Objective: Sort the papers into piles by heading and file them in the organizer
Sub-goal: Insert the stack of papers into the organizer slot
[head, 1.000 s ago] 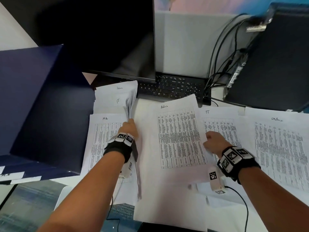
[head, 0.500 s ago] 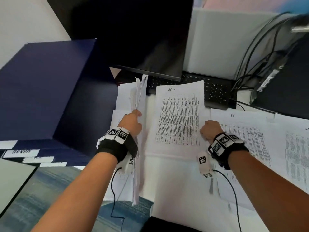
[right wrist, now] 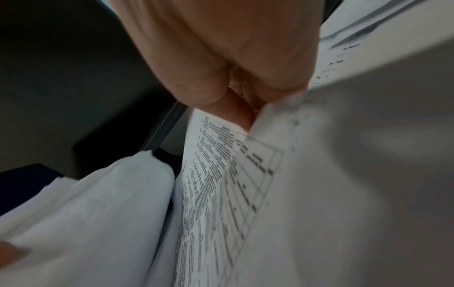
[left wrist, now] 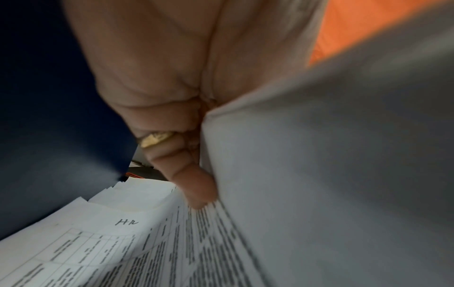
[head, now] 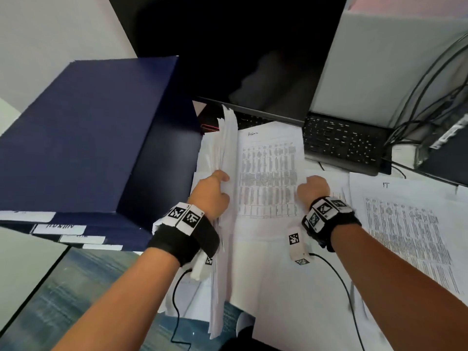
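Observation:
My left hand [head: 212,188] grips a thick stack of papers [head: 225,153] held upright on its edge, right of the dark blue organizer [head: 83,138]. In the left wrist view the fingers [left wrist: 194,180] curl round that stack [left wrist: 331,174] above a sheet headed "HR" [left wrist: 103,229]. My right hand [head: 312,187] pinches the right edge of a printed sheet with a handwritten heading [head: 268,171], lifted beside the stack. The right wrist view shows the fingers [right wrist: 236,114] pinching this sheet [right wrist: 245,174], with the stack [right wrist: 103,203] to its left.
White labels [head: 59,229] run along the organizer's front. A dark monitor [head: 240,51] and black keyboard [head: 344,143] stand behind the papers, with cables [head: 425,102] at right. More printed sheets, one headed "IT" [head: 405,224], cover the desk at right.
My right hand has carried the printed sheet left toward the stack in my left hand. The left hand has raised its stack more upright. The view has swung left toward the organizer.

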{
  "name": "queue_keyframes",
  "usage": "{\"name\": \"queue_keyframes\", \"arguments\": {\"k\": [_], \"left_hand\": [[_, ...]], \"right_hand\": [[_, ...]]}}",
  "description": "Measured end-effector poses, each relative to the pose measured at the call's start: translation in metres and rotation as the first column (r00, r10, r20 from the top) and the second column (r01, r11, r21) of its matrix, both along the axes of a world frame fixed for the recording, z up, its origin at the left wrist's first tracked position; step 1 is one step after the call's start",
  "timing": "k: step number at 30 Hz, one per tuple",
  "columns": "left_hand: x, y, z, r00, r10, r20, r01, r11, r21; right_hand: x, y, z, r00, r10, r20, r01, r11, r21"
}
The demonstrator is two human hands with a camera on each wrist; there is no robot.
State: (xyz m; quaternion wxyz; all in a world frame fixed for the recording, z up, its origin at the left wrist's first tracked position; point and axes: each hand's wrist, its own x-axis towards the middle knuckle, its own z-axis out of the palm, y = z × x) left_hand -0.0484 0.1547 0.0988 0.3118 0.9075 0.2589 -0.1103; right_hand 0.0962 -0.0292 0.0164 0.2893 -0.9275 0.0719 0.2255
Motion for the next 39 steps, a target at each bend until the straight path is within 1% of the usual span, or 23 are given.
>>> {"name": "queue_keyframes", "arguments": {"k": [3,5,7,9,11,14,18,19,21,24,26,29,31,32,36,39], "left_hand": [[-0.001,0.002,0.002,0.996,0.071,0.056,-0.070,0.997,-0.018],[0.001,0.002,0.003,0.993,0.074,0.093,-0.072,0.997,-0.026],[0.004,0.001,0.003,0.993,0.051,0.107,-0.050,0.999,-0.017],[0.006,-0.001,0.004,0.994,0.030,0.103,-0.029,1.000,-0.006],[0.007,-0.005,0.003,0.995,0.017,0.095,-0.018,1.000,0.006],[0.008,-0.012,0.000,0.995,0.005,0.097,-0.005,1.000,-0.001],[0.010,-0.018,-0.004,0.994,0.006,0.108,-0.005,1.000,-0.005],[0.011,-0.017,-0.004,0.994,0.007,0.106,-0.007,1.000,-0.004],[0.012,-0.014,-0.003,0.995,0.009,0.096,-0.009,1.000,-0.003],[0.014,-0.009,-0.001,0.996,0.005,0.093,-0.005,1.000,-0.006],[0.016,-0.009,-0.001,0.996,-0.004,0.090,0.005,1.000,-0.013],[0.016,-0.012,-0.005,0.997,-0.025,0.074,0.027,0.999,-0.021],[0.016,-0.012,-0.010,0.998,-0.023,0.054,0.024,0.999,-0.020],[0.016,-0.012,-0.013,0.999,-0.018,0.047,0.019,1.000,-0.020],[0.023,-0.017,-0.023,0.999,-0.035,0.031,0.036,0.999,-0.012],[0.030,-0.032,-0.034,0.996,-0.084,-0.010,0.084,0.996,-0.004]], "right_hand": [[0.000,-0.005,0.000,1.000,-0.020,0.011,0.020,1.000,0.021],[-0.006,-0.001,0.001,1.000,-0.004,0.019,0.003,0.998,0.055],[-0.012,0.010,0.001,1.000,-0.014,0.015,0.012,0.990,0.140],[-0.017,0.024,-0.001,0.998,-0.055,0.015,0.049,0.965,0.258],[-0.020,0.038,-0.003,0.997,-0.079,0.003,0.074,0.941,0.330],[-0.026,0.054,0.000,0.998,-0.068,0.011,0.060,0.941,0.334],[-0.037,0.065,-0.007,0.999,-0.001,-0.042,0.012,0.968,0.252],[-0.038,0.063,-0.008,0.999,-0.004,-0.047,0.015,0.971,0.239],[-0.037,0.058,-0.007,0.997,-0.044,-0.058,0.058,0.964,0.261],[-0.030,0.054,-0.002,0.992,-0.123,-0.016,0.123,0.948,0.294],[-0.025,0.058,0.000,0.994,-0.111,-0.001,0.106,0.944,0.313],[-0.020,0.065,0.002,0.999,-0.032,-0.031,0.041,0.917,0.396],[-0.015,0.061,-0.001,0.997,0.034,-0.071,0.001,0.895,0.446],[-0.013,0.057,-0.002,0.994,0.049,-0.101,0.005,0.882,0.471],[-0.016,0.026,0.005,0.968,-0.009,-0.249,0.160,0.790,0.592],[-0.018,-0.008,0.005,0.966,-0.063,-0.252,0.203,0.788,0.581]]}}
